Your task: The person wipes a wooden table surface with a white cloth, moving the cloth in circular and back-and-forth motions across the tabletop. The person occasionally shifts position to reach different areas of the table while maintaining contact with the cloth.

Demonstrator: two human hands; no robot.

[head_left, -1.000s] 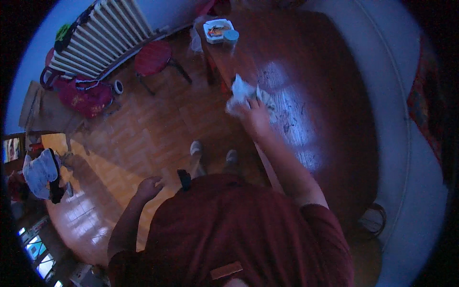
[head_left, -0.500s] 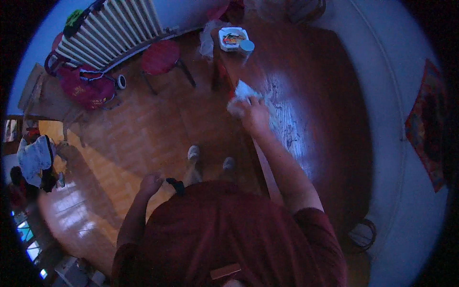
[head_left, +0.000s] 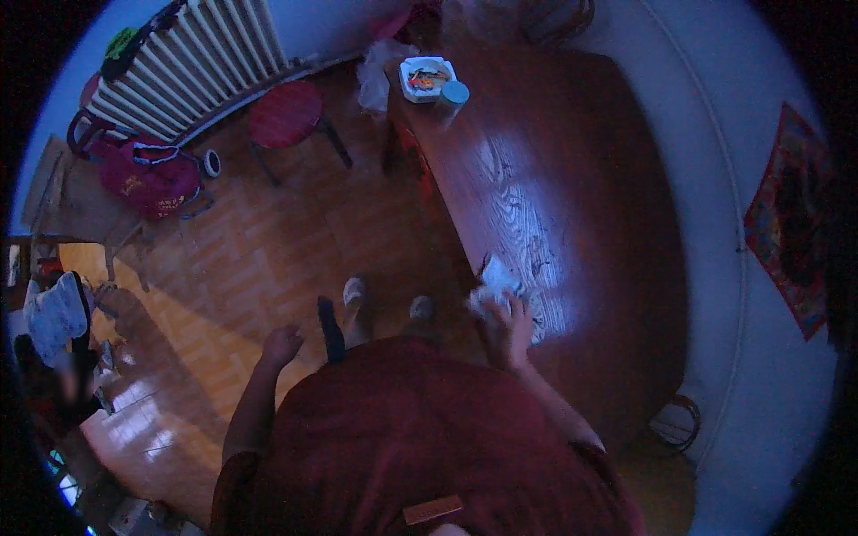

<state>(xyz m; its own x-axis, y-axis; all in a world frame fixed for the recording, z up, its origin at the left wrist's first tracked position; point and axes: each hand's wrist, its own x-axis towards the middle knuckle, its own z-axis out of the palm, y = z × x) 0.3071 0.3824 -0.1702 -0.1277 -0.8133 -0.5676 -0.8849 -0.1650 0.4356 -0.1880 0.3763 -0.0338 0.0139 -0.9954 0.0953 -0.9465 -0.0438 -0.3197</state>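
My right hand (head_left: 516, 332) holds a pale cloth (head_left: 500, 275) against the brown table (head_left: 617, 170), at the edge nearest me, on the shiny patch. My left hand (head_left: 283, 345) hangs above the floor (head_left: 304, 223), fingers curled; cannot tell how tightly. Far end of table: white dish (head_left: 407, 82), lidded jar (head_left: 455, 93) just beside it.

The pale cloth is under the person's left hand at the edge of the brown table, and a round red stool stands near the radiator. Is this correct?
Not quite: the head view shows the pale cloth under the person's right hand, at the edge of the brown table. The round red stool does stand near the radiator.
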